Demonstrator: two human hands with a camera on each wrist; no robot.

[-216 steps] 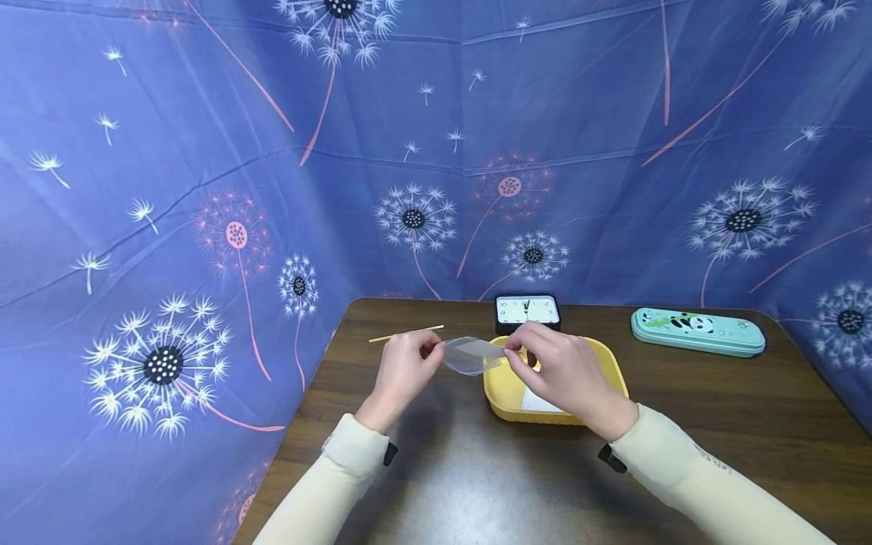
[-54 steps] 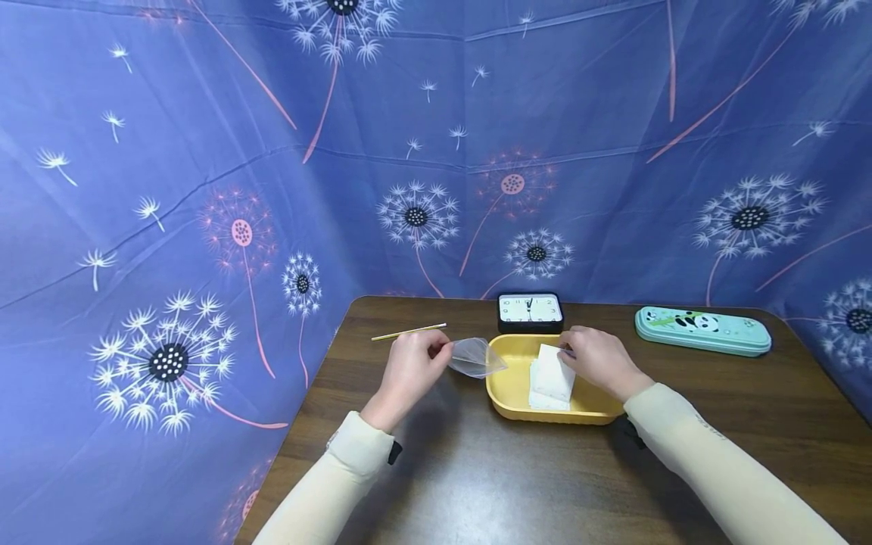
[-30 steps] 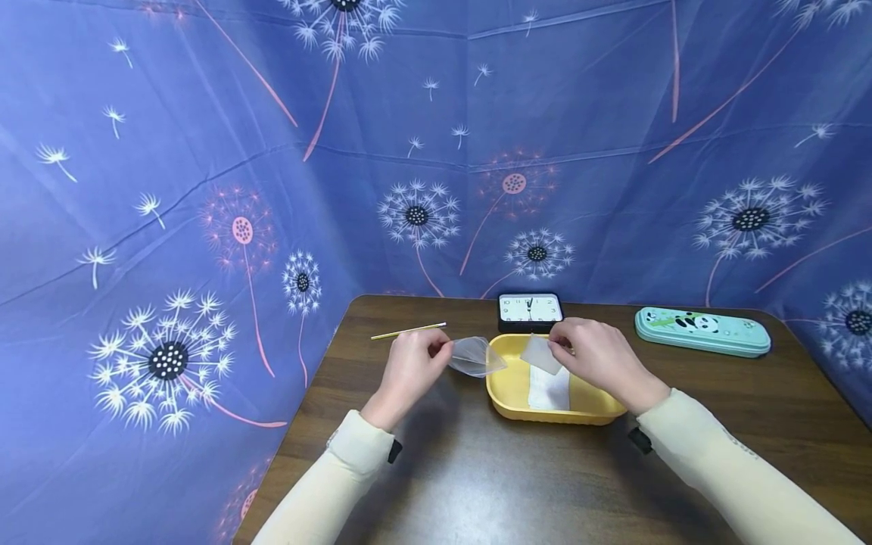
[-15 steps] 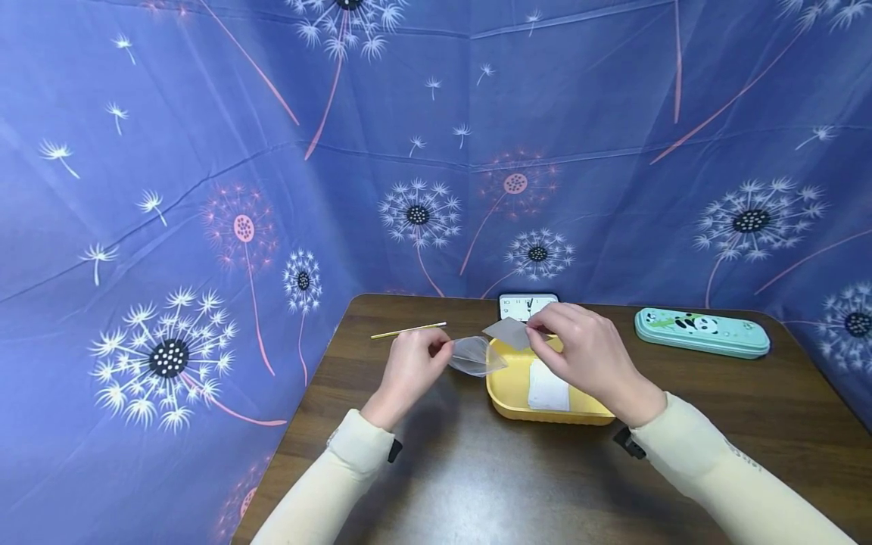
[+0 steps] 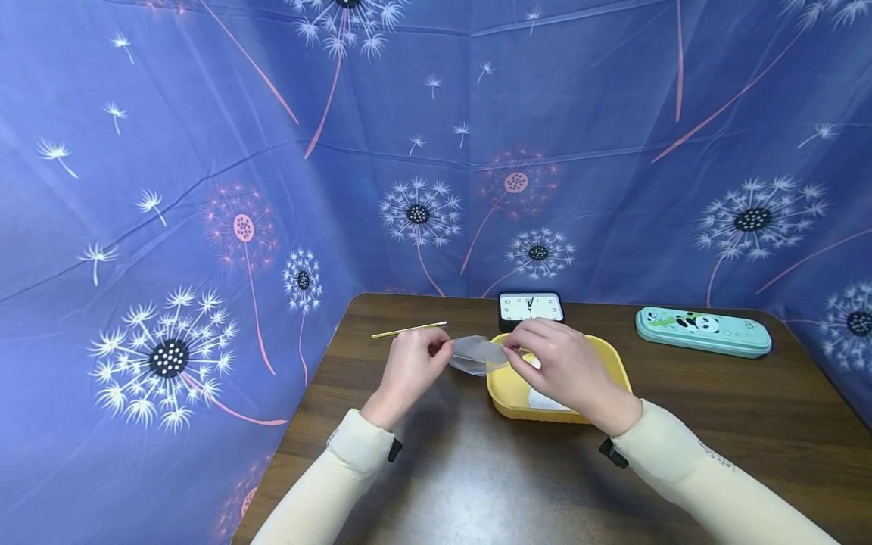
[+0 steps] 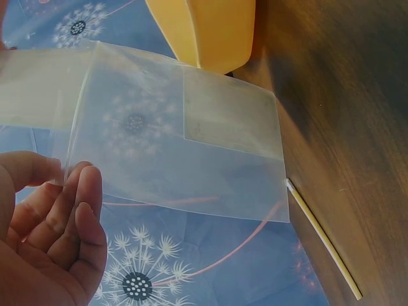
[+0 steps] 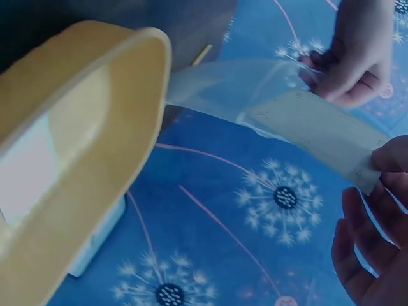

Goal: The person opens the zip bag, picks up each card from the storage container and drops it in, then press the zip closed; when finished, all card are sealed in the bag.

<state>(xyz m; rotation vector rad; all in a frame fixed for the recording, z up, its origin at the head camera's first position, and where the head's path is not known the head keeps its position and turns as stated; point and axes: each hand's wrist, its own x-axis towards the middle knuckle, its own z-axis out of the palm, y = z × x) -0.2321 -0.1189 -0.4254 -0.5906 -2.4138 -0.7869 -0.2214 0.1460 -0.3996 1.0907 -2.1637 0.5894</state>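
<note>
My left hand (image 5: 409,375) pinches the edge of a clear plastic bag (image 6: 146,172) near its mouth. Inside the bag, at the far end, a pale rectangular sheet of paper (image 6: 233,115) shows through the film. Thumb and fingers of my right hand (image 5: 565,371) pinch one end of another small white sheet of paper (image 7: 319,137). Its other end meets the bag's mouth; how far it reaches inside I cannot tell. Beneath my right hand is a yellow tray (image 5: 504,405), where more white paper (image 7: 25,169) lies, partly hidden by that hand in the head view.
A thin yellow pencil-like stick (image 5: 409,330) lies left of the bag on the brown table (image 5: 443,484). Behind the tray stands a black-framed clock (image 5: 530,309). Farther right is a mint-green panda pencil case (image 5: 705,331). Blue dandelion-print cloth (image 5: 599,151) hangs around the table.
My right hand has lifted a white sheet from the tray and carried it left to the bag's mouth. The left hand stays nearly still, holding the bag.
</note>
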